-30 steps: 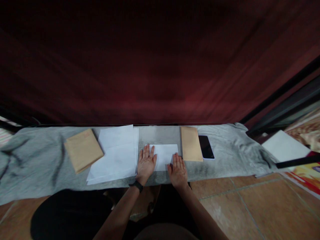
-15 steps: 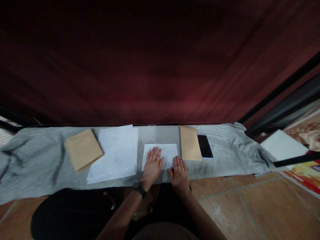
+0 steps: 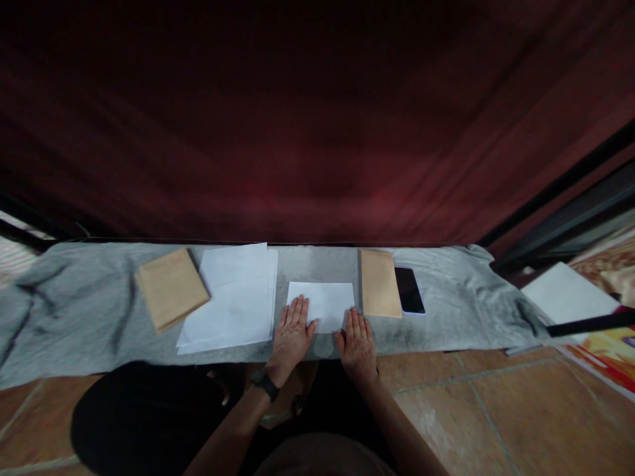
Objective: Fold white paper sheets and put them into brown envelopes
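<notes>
A folded white sheet point(image 3: 325, 301) lies on the grey cloth point(image 3: 446, 311) in front of me. My left hand point(image 3: 292, 334) rests flat on its near left corner, fingers stretched out, a black band on the wrist. My right hand point(image 3: 356, 340) lies flat at the sheet's near right edge, fingers together and straight. Neither hand holds anything.
A stack of white paper point(image 3: 233, 297) and a brown envelope point(image 3: 171, 287) lie to the left. Another brown envelope point(image 3: 380, 283) and a dark phone point(image 3: 409, 289) lie to the right. A dark red curtain point(image 3: 317, 132) hangs behind. Tiled floor point(image 3: 471, 410) is on the near side.
Both hands have slid toward me along the folded sheet, from its middle to its near edge. The sheet stays in place.
</notes>
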`<move>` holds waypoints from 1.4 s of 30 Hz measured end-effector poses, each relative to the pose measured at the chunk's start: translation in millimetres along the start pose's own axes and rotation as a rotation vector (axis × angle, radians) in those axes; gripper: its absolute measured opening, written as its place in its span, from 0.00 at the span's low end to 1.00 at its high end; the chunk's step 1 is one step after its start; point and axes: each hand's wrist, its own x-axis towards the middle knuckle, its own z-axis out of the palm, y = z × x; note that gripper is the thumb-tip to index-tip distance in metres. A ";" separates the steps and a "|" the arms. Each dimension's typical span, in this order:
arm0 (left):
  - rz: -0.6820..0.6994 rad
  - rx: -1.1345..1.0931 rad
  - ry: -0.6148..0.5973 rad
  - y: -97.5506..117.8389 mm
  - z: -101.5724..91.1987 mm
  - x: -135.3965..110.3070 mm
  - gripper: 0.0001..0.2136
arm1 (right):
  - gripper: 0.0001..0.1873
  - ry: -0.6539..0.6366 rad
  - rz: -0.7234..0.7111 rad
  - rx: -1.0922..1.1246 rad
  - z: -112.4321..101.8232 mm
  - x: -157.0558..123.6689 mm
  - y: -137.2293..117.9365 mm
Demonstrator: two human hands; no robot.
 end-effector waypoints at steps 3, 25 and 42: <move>-0.028 -0.006 0.022 -3.1 1.3 -4.0 0.28 | 0.35 -0.001 -0.006 0.010 0.5 -0.4 0.7; 0.206 0.021 -0.027 -2.7 -19.0 -40.9 0.27 | 0.23 -0.145 0.265 0.224 -24.7 16.3 17.9; 0.202 0.026 -0.008 -1.3 -15.0 -41.6 0.26 | 0.18 -0.215 0.589 0.774 -27.4 42.0 20.7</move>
